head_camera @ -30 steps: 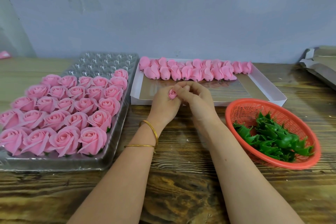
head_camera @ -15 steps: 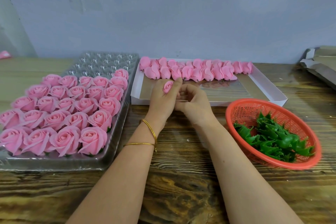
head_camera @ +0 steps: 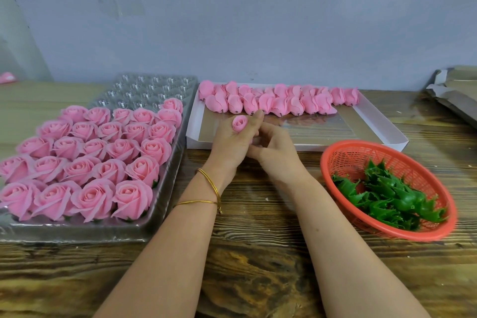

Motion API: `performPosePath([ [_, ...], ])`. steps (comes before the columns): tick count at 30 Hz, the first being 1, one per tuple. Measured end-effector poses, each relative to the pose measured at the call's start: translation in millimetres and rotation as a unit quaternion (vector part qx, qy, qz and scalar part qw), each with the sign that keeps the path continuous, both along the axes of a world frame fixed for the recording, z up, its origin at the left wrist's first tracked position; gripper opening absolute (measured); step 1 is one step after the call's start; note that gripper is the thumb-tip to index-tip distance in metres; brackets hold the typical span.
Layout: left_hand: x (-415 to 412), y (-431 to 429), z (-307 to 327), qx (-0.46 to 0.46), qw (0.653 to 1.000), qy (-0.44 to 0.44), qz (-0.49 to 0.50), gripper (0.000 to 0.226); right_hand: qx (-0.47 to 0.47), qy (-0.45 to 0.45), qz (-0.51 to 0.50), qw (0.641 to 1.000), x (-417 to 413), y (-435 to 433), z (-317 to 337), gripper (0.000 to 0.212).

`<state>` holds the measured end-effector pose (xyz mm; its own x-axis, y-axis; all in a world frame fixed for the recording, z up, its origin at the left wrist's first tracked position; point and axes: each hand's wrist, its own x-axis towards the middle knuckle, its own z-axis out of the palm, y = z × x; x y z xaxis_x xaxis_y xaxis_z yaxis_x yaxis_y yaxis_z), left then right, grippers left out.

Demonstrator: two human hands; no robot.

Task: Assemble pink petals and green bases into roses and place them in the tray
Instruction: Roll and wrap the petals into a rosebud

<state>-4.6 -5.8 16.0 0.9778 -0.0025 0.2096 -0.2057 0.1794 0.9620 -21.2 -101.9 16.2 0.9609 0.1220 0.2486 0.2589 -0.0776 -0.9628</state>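
One pink bud (head_camera: 239, 122) pinched in left hand (head_camera: 232, 144), bud's base hidden, right hand (head_camera: 277, 151) curled, its hold unclear

Single head-worn view, set close above the wooden table (head_camera: 258, 266), facing forward and down, spanning tray (head_camera: 144, 90) at left to red basket (head_camera: 361, 152) at right, wall (head_camera: 258, 20) behind.

Both forearms extend forward and converge. Left hand (head_camera: 231, 143): back toward the camera, fingers curled, pinching a pink bud (head_camera: 239, 123) near the fingertips. Right hand (head_camera: 277, 151): just beside the left hand and touching it, fingers curled toward the left palm; contents indeterminate.
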Motion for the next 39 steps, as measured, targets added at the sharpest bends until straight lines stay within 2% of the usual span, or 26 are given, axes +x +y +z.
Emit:
performPosePath([
  [7, -2.5, -0.4, 2.3, 0.037, 0.999, -0.008, 0.020, 0.044, 0.023, 0.027, 0.038, 0.999, 0.6, -0.4, -1.7, 0.028],
  [10, -2.5, -0.9, 2.5, 0.029, 0.999, 0.000, 0.020, 0.049, 0.019, 0.033, 0.031, 0.999, 3.1, -0.5, -3.6, 0.025],
  [14, -0.5, -3.0, 2.4, 0.007, 0.999, 0.018, 0.031, 0.052, 0.018, 0.034, 0.017, 0.999, 2.4, -0.2, -2.6, 0.033],
  [20, 0.0, -3.2, 1.8, 0.002, 1.000, 0.020, 0.024, 0.050, 0.000, 0.012, -0.013, 1.000, 2.8, 0.4, -3.1, 0.028],
  [24, 0.5, -1.8, 1.6, 0.009, 0.999, 0.014, 0.034, 0.047, 0.000, 0.004, -0.002, 1.000, 2.0, -0.4, -2.5, 0.026],
  [29, -1.7, 0.9, 3.2, 0.029, 0.999, 0.005, 0.019, 0.047, 0.017, 0.007, 0.022, 1.000, 3.7, -0.4, -3.8, 0.033],
  [32, -2.0, 1.2, 3.7, 0.037, 0.999, 0.006, 0.015, 0.050, 0.024, 0.010, 0.032, 0.999, 4.3, -1.0, -4.6, 0.024],
  [34, -2.0, 1.0, 4.6, 0.031, 0.999, 0.013, 0.018, 0.052, 0.023, 0.010, 0.036, 0.999, 3.4, -1.4, -4.1, 0.020],
  [39, -1.2, -1.5, 4.6, -0.010, 0.998, 0.053, 0.015, 0.050, 0.013, 0.010, 0.017, 1.000, 1.2, -0.3, -1.2, 0.029],
])
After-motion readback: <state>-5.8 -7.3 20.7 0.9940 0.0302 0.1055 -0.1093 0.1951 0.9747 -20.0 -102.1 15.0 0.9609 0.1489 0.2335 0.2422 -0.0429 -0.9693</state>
